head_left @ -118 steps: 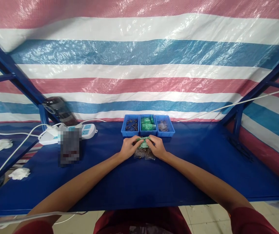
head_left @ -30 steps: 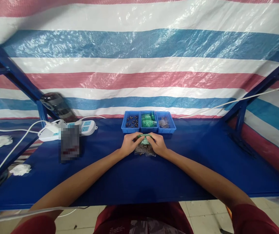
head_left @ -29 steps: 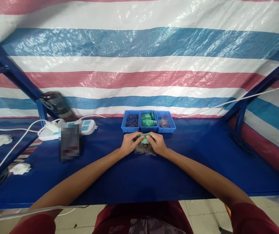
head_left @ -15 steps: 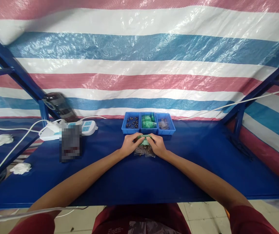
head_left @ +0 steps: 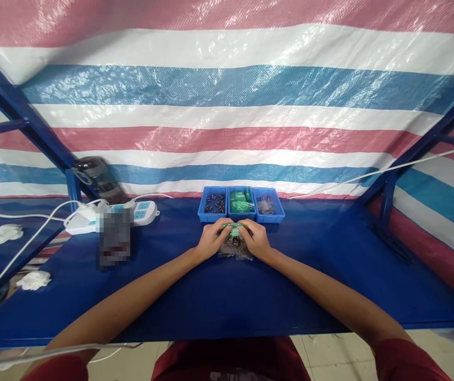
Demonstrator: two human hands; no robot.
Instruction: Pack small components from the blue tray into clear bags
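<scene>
Green piece (head_left: 234, 230) sits between 2 hands: left hand (head_left: 211, 239) clamped on left end, right hand (head_left: 255, 238) on right end, grip pinched at thumbs and fingers. Long axis seems to run left to right; neither hand clearly nearer. Clear plastic bagging with small parts (head_left: 235, 248) just on wearer's side, over tabletop (head_left: 235, 296). 3 blue bins (head_left: 242, 216) just beyond hands. Finer detail too small to tell.
</scene>
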